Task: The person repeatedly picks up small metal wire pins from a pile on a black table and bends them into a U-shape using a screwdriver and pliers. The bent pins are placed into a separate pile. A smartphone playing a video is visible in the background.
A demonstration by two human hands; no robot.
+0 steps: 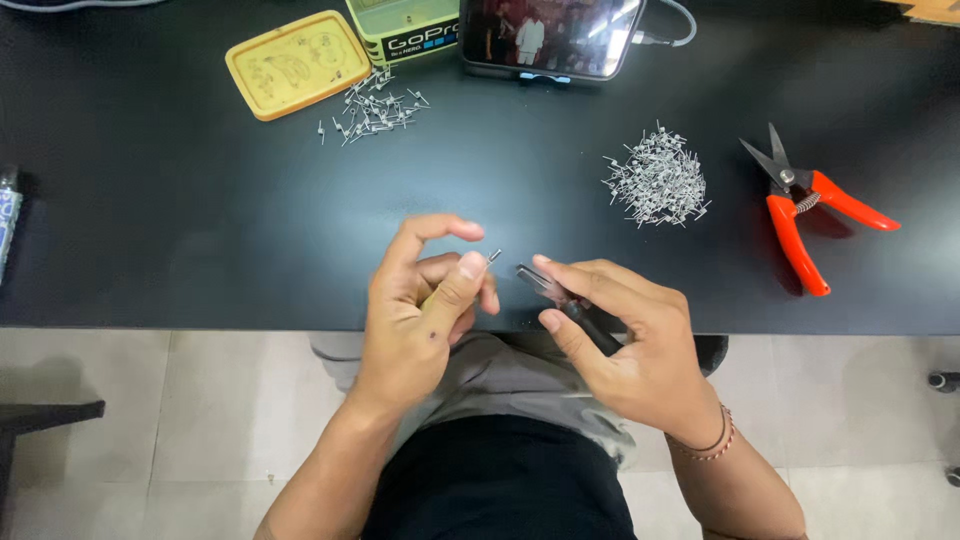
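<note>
My left hand pinches a tiny metal pin between thumb and fingers, just above the near edge of the black table. My right hand grips black-handled pliers, their metal jaws pointing up-left toward the pin, a short gap apart. A pile of similar small metal pins lies to the right of my hands. A smaller, looser pile of pins lies at the back left.
Orange-handled snips lie at the right. A yellow lid and a green-rimmed box sit at the back left. A phone with a lit screen leans at the back centre, with a cable.
</note>
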